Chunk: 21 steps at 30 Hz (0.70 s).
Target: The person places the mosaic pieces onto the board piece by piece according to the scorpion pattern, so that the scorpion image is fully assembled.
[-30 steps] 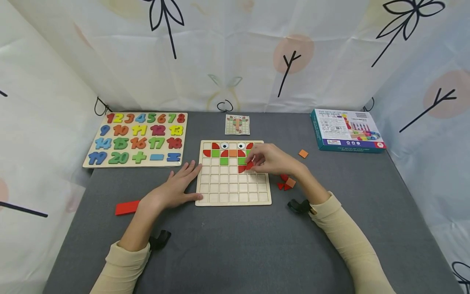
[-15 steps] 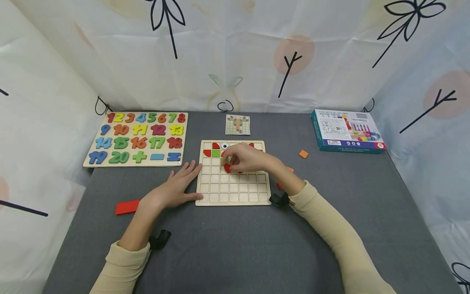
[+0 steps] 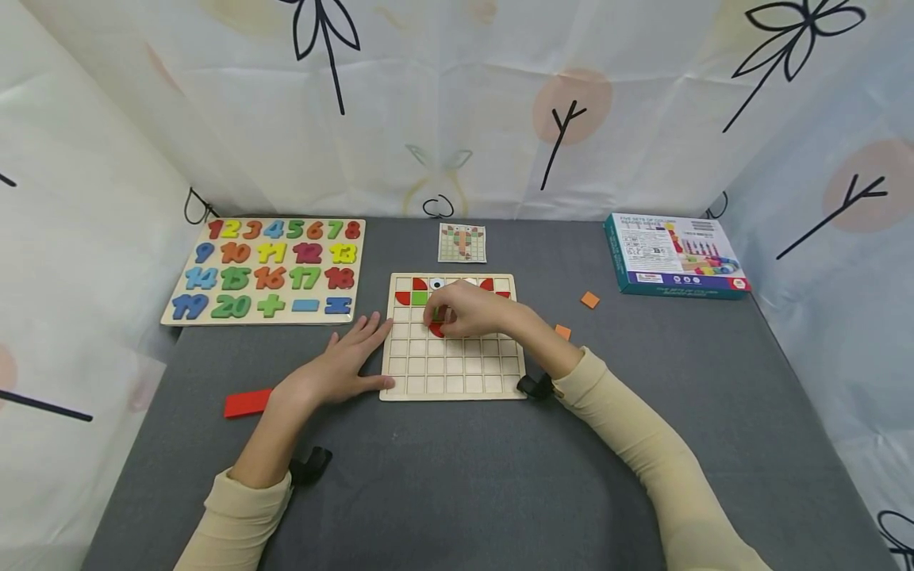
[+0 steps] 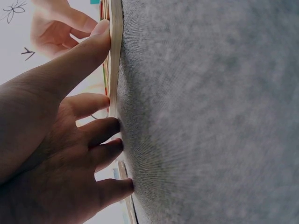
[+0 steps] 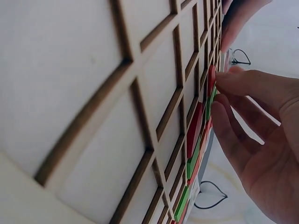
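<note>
A pale wooden grid board (image 3: pixel 457 369) lies flat, its far rows partly filled with red, green and orange pieces. My right hand (image 3: pixel 471 309) reaches over it, thumb and fingers pinching a red quarter-circle piece (image 3: pixel 436 329) at a cell in the third row. In the right wrist view that red piece (image 5: pixel 211 77) sits low at the fingertips, and a second red piece (image 5: pixel 194 130) lies nearby in the grid. My left hand (image 3: pixel 336 369) rests with fingers spread, thumb and fingertips touching the board's left edge. The right hand covers several pieces in the middle.
A number puzzle (image 3: pixel 264 274) stands back left, a small pattern card (image 3: pixel 462 243) behind the board, and a boxed set (image 3: pixel 674 254) back right. Orange squares (image 3: pixel 589 300) lie right of the board. A red rectangular block (image 3: pixel 246 403) lies beside the left forearm.
My right hand has moved left across the board with the red quarter-circle piece and lowered it to a cell in the third row. The left hand has stayed still.
</note>
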Each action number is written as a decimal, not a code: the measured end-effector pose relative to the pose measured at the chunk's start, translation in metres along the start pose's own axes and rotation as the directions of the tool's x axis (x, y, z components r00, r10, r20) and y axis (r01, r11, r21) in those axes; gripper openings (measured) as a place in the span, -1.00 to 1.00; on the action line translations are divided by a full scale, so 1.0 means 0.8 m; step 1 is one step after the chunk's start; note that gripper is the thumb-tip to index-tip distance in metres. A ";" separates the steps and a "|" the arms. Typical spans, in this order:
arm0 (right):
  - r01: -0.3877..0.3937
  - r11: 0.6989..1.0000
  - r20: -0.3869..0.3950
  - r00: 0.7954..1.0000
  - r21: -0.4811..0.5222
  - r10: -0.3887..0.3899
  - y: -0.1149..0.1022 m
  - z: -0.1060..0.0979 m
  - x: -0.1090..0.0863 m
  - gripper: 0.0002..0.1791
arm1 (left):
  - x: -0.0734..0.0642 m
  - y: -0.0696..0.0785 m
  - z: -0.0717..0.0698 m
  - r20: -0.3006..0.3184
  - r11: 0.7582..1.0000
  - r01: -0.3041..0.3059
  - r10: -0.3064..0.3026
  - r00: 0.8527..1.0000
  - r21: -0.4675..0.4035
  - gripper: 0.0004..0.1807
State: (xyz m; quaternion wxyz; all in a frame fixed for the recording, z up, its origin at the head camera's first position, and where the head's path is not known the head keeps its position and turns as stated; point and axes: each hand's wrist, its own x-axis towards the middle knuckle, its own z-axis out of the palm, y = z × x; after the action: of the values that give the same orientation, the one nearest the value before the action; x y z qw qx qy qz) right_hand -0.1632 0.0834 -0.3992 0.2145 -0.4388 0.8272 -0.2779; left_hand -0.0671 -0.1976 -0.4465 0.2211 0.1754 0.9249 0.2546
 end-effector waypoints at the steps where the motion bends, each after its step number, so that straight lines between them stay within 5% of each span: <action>1: -0.002 1.000 0.001 1.000 -0.004 0.002 0.000 0.001 0.000 -0.78 | 0.001 -0.001 0.001 0.001 1.000 0.006 -0.006 1.000 -0.002 0.24; 12: -0.006 1.000 -0.012 1.000 0.013 0.006 0.003 0.002 -0.010 -0.81 | 0.007 -0.006 0.003 0.025 1.000 0.021 -0.021 0.999 0.014 0.35; 21: -0.044 0.995 -0.055 0.997 0.090 0.049 0.016 -0.010 -0.050 -0.79 | 0.004 -0.004 0.003 0.013 1.000 0.013 -0.013 1.000 0.007 0.28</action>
State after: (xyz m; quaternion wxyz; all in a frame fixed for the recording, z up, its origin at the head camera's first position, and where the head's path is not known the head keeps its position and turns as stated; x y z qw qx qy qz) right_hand -0.1547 0.1256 -0.3974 0.2163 -0.4014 0.8297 -0.3219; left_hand -0.0691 -0.1980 -0.4506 0.2283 0.1721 0.9254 0.2488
